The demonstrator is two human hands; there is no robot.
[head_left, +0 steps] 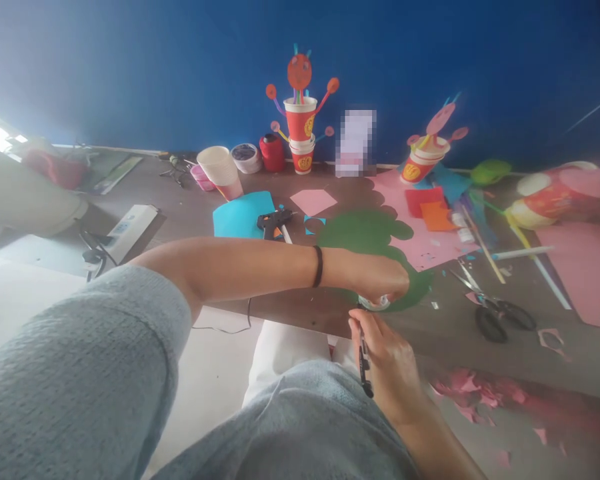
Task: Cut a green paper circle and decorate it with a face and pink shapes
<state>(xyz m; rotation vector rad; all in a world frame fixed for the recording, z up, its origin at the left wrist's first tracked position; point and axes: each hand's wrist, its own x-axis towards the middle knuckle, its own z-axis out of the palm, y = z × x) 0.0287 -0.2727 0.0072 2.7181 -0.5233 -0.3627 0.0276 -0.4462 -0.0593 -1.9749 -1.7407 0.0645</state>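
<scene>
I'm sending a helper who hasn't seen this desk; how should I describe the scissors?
Start at the brown table below the blue wall. Go right, past the green paper, to the scissors. Black loop handles and metal blades set them apart from the pink sheet to their right.

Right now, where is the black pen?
In the head view, the black pen is in the right hand, right of centre in the lower half, its far end close to the white round object at the left hand.
</scene>
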